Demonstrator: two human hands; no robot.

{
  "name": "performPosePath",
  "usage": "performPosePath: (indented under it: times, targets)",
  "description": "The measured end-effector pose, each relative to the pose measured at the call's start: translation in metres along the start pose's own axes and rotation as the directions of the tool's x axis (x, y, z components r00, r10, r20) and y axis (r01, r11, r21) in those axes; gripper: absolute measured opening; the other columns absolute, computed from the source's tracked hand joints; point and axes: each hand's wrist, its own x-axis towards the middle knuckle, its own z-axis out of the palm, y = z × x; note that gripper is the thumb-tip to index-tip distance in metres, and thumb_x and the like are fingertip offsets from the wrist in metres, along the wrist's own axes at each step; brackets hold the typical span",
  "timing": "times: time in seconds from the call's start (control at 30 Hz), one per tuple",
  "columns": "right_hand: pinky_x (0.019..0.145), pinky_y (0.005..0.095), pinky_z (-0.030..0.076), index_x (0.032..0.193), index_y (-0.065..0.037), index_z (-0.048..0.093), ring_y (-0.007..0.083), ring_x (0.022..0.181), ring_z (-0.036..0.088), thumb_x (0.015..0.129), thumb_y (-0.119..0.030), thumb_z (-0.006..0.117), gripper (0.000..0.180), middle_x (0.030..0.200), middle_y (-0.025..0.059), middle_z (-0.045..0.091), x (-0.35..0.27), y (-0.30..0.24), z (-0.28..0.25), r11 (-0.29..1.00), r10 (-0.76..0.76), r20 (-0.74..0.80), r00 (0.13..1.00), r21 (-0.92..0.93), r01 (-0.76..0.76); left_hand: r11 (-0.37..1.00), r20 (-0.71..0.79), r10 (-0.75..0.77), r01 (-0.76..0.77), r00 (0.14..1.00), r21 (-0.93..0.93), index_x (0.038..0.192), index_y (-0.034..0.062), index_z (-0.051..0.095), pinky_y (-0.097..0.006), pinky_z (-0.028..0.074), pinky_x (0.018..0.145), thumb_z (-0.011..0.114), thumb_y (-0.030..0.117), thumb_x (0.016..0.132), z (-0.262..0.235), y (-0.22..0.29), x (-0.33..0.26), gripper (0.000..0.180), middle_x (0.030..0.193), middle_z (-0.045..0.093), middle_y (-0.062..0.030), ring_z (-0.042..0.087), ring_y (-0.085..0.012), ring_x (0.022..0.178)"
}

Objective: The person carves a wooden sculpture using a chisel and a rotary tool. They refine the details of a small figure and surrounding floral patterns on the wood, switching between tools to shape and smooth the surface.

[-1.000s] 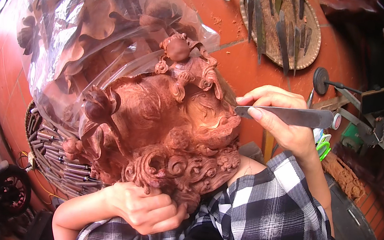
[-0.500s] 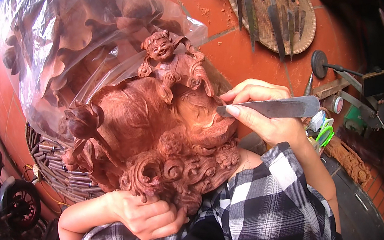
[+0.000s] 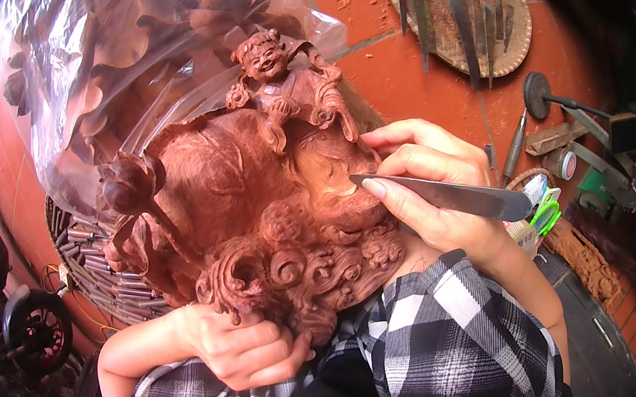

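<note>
A reddish-brown wood carving (image 3: pixel 210 160) lies before me, with a small smiling figure (image 3: pixel 288 86) at its top, a lotus bud (image 3: pixel 131 183) on the left and curling swirls below. My right hand (image 3: pixel 432 189) pinches a flat steel carving blade (image 3: pixel 486 201) between thumb and fingers. The blade's narrow tip touches a paler hollow on the carving's right side, and its broad rounded end points right. My left hand (image 3: pixel 246 350) is closed at the carving's lower edge, fingers curled against it; part of its grip is hidden.
Clear plastic sheeting (image 3: pixel 54 67) covers another carving at the upper left. A woven tray (image 3: pixel 513 59) of blades lies on the tiled floor, wood crumbs nearby. On the right are a round-based stand (image 3: pixel 536 95), a pen-like tool (image 3: pixel 515 148) and green-handled scissors (image 3: pixel 547 217). Wooden-handled tools (image 3: pixel 103 271) ring the left.
The blade has swung nearly level, and its tip has shifted slightly left across the hollow. My right hand has turned with it. The left hand keeps its place.
</note>
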Motion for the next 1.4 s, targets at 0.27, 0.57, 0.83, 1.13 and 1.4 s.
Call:
performPosePath:
  times: [0.27,0.57,0.83,1.13,1.4]
  targets:
    - [0.077,0.0315,0.054,0.083,0.002,0.069,0.0226,0.091,0.069,0.086,-0.008,0.077,0.013,0.105,0.0169,0.072,0.004,-0.006,0.002,1.0,0.008,-0.001,1.0,-0.015,-0.008,1.0,-0.022,0.02,-0.02,1.0,0.002,0.085,0.0074,0.072,-0.02,0.037,0.055,0.075,0.013,0.071,0.004,0.0,-0.002,0.016,0.07,0.054,0.0039,0.053,-0.0063,0.062]
    - [0.077,0.0249,0.058,0.101,-0.001,0.063,0.0136,0.083,0.071,0.096,-0.014,0.075,0.018,0.088,0.0082,0.073,0.005,0.012,-0.036,0.765,0.187,-0.048,0.981,0.634,-0.115,1.0,-0.021,0.023,-0.023,0.999,0.02,0.085,0.0075,0.072,-0.019,0.036,0.055,0.073,0.013,0.07,0.004,0.0,-0.004,0.016,0.071,0.055,0.0038,0.053,-0.0063,0.061]
    - [0.057,0.0218,0.044,0.098,-0.005,0.07,0.007,0.063,0.061,0.097,-0.033,0.074,0.029,0.074,0.0004,0.067,0.015,0.112,-0.09,0.836,0.477,-0.215,0.852,0.411,-0.364,1.0,0.025,0.017,-0.017,1.0,0.017,0.086,0.0073,0.071,-0.018,0.037,0.054,0.074,0.013,0.083,-0.004,-0.003,0.007,0.007,0.07,0.055,0.0059,0.052,-0.0048,0.058]
    - [0.059,0.0287,0.05,0.086,0.0,0.073,0.0123,0.067,0.068,0.09,-0.02,0.08,0.022,0.076,0.0066,0.072,0.036,0.235,-0.087,0.768,0.639,-0.216,0.738,0.149,-0.622,0.996,0.134,-0.006,-0.005,0.991,0.088,0.097,0.0146,0.076,-0.019,0.04,0.055,0.078,0.023,0.081,-0.009,0.001,0.001,0.019,0.075,0.061,0.0082,0.055,-0.0036,0.062]
    - [0.079,0.0443,0.058,0.081,-0.003,0.075,0.0355,0.081,0.074,0.086,-0.035,0.08,0.032,0.082,0.0187,0.075,0.081,0.224,-0.074,0.7,0.345,-0.493,0.799,-0.433,-0.568,0.998,0.113,-0.013,0.006,0.993,0.058,0.09,0.0097,0.073,-0.017,0.036,0.053,0.076,0.019,0.084,-0.01,-0.001,0.009,0.011,0.07,0.055,0.0078,0.052,-0.0036,0.059]
